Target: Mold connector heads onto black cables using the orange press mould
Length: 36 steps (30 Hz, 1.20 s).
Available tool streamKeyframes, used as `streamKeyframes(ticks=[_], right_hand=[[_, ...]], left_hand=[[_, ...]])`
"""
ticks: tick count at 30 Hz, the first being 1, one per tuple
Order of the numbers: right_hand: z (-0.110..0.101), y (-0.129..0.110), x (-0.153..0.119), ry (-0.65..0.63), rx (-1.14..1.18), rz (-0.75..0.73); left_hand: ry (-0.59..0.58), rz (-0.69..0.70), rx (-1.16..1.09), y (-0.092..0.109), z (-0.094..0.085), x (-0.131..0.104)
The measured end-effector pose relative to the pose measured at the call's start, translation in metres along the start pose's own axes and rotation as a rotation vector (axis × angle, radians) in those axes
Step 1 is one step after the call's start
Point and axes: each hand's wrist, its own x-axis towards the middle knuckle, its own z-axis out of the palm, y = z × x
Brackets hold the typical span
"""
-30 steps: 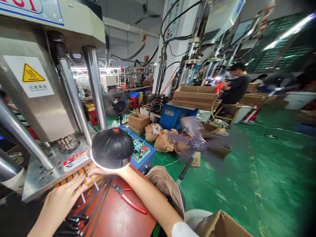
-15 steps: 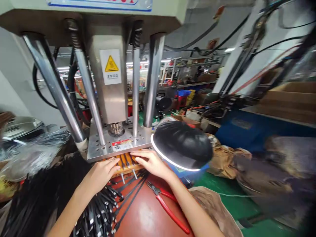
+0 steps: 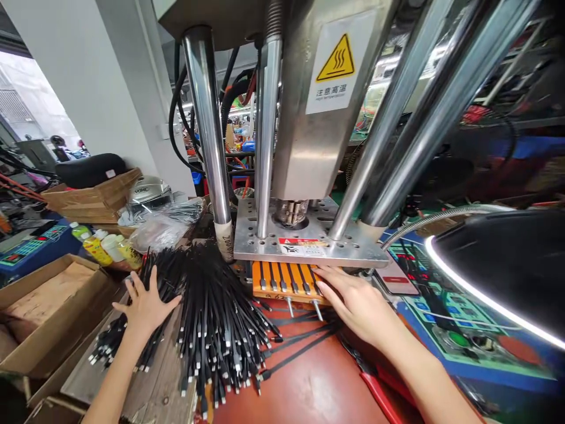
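My left hand [image 3: 145,303] hangs with fingers spread over the left part of a big heap of black cables [image 3: 216,312] with metal plugs at their ends; nothing is held in it. Flat and stretched out, the fingers of my right hand [image 3: 357,297] rest on the right end of an orange mould block [image 3: 282,297]. Several black cable ends lie side by side in the block's slots, and two metal pins stick out of its front. The block sits partly beneath the perforated metal plate [image 3: 247,241] of a press. My right fingertips are partly hidden at the plate's edge.
Red-handled pliers [image 3: 379,394] lie below my right forearm. A round black lamp [image 3: 507,259] with a lit rim stands at right, beside a control panel [image 3: 498,347]. Cardboard boxes [image 3: 57,330] and small bottles [image 3: 97,250] are at left. Steel columns [image 3: 207,129] flank the press.
My left hand has left the orange block and moved left over the cable heap, its fingers spreading. My right hand remains at the block's right end. The view has turned left.
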Motion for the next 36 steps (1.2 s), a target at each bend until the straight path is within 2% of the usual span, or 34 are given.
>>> streamKeyframes(ticks=[4, 9, 16, 23, 27, 30, 31, 33, 36], right_hand=[[0.003, -0.001, 0.0, 0.011, -0.03, -0.006], [0.004, -0.003, 0.0, 0.036, -0.044, 0.004], [0.003, -0.004, 0.0, 0.03, -0.048, -0.011], [-0.002, -0.01, 0.004, 0.028, -0.041, -0.004], [-0.01, -0.019, 0.008, -0.004, 0.002, 0.027], [-0.013, -0.021, 0.01, -0.013, 0.02, 0.063], [-0.013, -0.022, 0.01, -0.012, 0.023, 0.069], [-0.014, -0.021, 0.009, -0.013, 0.03, 0.07], [-0.011, -0.017, 0.005, -0.026, 0.033, 0.046]], left_hand=[[-0.159, 0.017, -0.138, -0.001, -0.004, 0.007], [-0.204, 0.031, -0.133, -0.004, -0.012, 0.011], [-0.075, 0.1, -0.011, 0.001, -0.011, 0.0], [-0.049, 0.216, 0.024, -0.002, -0.004, -0.019], [0.041, 0.203, -0.028, -0.003, 0.006, -0.015], [0.1, 0.115, -0.109, -0.001, 0.009, -0.006], [0.07, 0.066, -0.125, -0.001, 0.009, -0.002], [-0.074, -0.01, -0.139, -0.001, 0.006, 0.006], [-0.25, 0.019, -0.13, -0.007, -0.003, 0.017]])
